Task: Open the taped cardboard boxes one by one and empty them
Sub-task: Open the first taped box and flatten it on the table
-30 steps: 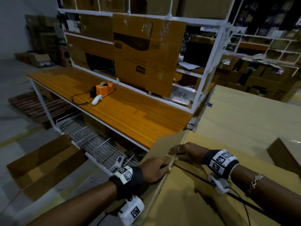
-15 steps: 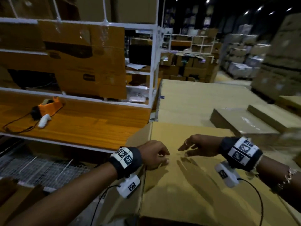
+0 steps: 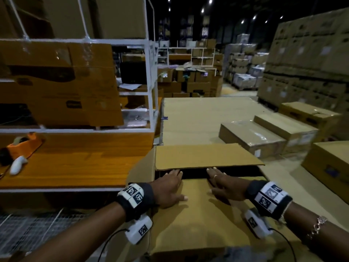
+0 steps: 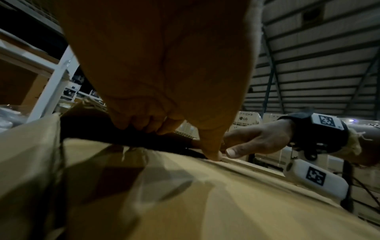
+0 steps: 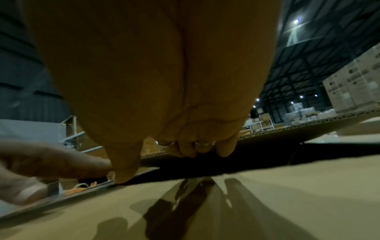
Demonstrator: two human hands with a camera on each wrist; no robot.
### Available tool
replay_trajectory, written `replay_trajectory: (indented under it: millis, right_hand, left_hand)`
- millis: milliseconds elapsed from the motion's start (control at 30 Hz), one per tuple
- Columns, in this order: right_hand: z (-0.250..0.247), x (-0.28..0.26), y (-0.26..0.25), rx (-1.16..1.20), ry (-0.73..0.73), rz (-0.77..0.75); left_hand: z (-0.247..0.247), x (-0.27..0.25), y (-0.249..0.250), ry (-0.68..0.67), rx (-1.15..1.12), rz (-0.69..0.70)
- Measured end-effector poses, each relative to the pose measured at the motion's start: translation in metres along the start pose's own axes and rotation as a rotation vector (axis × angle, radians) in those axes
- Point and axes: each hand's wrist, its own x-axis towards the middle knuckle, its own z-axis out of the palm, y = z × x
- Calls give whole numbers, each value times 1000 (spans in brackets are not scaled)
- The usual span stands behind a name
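Now, left hand (image 3: 168, 190) and right hand (image 3: 227, 188) palm-down, each grip curled round near flap (image 3: 198, 224).

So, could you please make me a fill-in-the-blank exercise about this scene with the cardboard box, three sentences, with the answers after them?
1. The left hand and the right hand both grip the edge of the ___ flap of the cardboard box.
2. Rings show on the fingers of the ___ hand.
3. The tape dispenser on the workbench is ___ in colour.

Missing words: near; right; orange.
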Motion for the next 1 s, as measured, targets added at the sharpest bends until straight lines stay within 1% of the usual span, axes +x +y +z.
replay_trajectory:
  millis: [100, 200, 267, 333, 500, 600, 733, 900, 933, 1000]
  right_hand:
    - [-18, -1, 9, -17, 102, -57]
    - [-47, 9, 22, 14, 173, -102]
    - [-64, 21, 31, 30, 245, -136]
    - [-79, 35, 39, 68, 297, -158]
    - [-102, 94, 62, 107, 363, -204]
    - [-100, 137, 77, 93, 386, -191]
    - [-87, 190, 98, 78, 366, -147]
    - [-56, 242, 130, 13, 257, -97]
    - [-49, 249, 134, -10, 252, -103]
    - [-35, 261, 142, -33, 319, -115]
  left_hand:
    - [-21, 7, 4, 86, -23, -16]
    - [-53, 27, 4, 148, -22, -41]
    - [-73, 46, -2, 189, 40, -48]
    - [-87, 68, -10, 202, 117, -56]
    - [-104, 131, -31, 193, 361, -64]
    - [-101, 170, -44, 205, 412, -71]
    - [-81, 221, -63, 213, 418, -143]
    - [-50, 260, -84, 175, 252, -154]
    - [-42, 265, -87, 181, 201, -149]
    - [-27, 270, -93, 257, 70, -146]
